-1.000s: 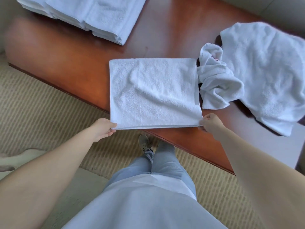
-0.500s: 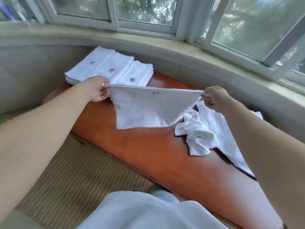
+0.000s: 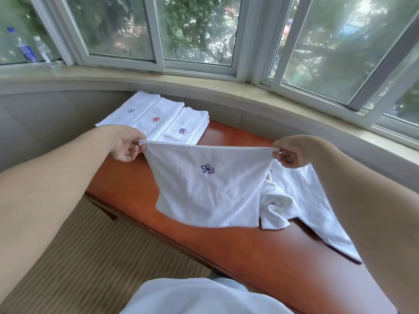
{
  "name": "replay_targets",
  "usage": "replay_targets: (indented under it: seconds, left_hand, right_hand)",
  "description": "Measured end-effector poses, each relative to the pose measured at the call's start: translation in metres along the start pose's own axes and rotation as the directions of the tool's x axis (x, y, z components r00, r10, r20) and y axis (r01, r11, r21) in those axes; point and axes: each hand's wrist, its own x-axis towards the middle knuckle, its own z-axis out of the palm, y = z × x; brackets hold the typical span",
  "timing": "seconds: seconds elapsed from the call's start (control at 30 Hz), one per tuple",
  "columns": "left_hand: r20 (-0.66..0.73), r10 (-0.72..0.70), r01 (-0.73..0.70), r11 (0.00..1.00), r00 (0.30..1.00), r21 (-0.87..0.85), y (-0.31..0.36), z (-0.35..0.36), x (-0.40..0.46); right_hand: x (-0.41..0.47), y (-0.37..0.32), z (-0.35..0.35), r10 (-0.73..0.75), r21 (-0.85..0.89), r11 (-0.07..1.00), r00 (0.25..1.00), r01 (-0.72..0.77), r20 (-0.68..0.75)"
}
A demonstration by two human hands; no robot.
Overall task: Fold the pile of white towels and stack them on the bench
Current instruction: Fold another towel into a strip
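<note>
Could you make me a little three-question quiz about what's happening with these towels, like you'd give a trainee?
1. True or false: the white terry towel with the purple flower emblem lies flat on the reddish-brown wooden bench.
2. What grips its top corners?
A. left hand only
B. left hand and right hand
C. nothing
3. Fill in: the emblem on the middle towel of the folded white towels at the bench's far end is ____.

Key:
1. False; it hangs in the air, stretched between both hands.
2. B.
3. Red.
</note>
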Motion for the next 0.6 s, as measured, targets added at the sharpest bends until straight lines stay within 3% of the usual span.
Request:
replay_targets:
  seconds: [0.2,0.33,0.5,0.6]
  left_hand:
    - [-0.053,0.063,-0.073,0.973,0.997,-0.220,-0.005,0.007,0.018]
    - [-0.081,0.112,-0.129,0.962,0.990,-0.243,-0.003,0.003,0.022]
    - [-0.026,0.040,-0.040,0.999,0.999,0.016,-0.031,0.002,0.027]
    - [-0.023,-0.042,0.044,0.990,0.999,0.132,-0.078,0.016,0.051]
  right_hand:
    - [0.021,0.010,0.020,-0.059,0.211,0.975,0.998,0.065,-0.034]
    - [0.027,0.009,0.026,-0.170,0.286,0.940,0.982,0.185,-0.077]
    - [0.035,0.032,0.042,-0.214,0.141,0.964,0.973,0.224,-0.083]
    - [0.047,0.070,0.061,-0.115,-0.055,0.992,0.993,0.113,-0.030]
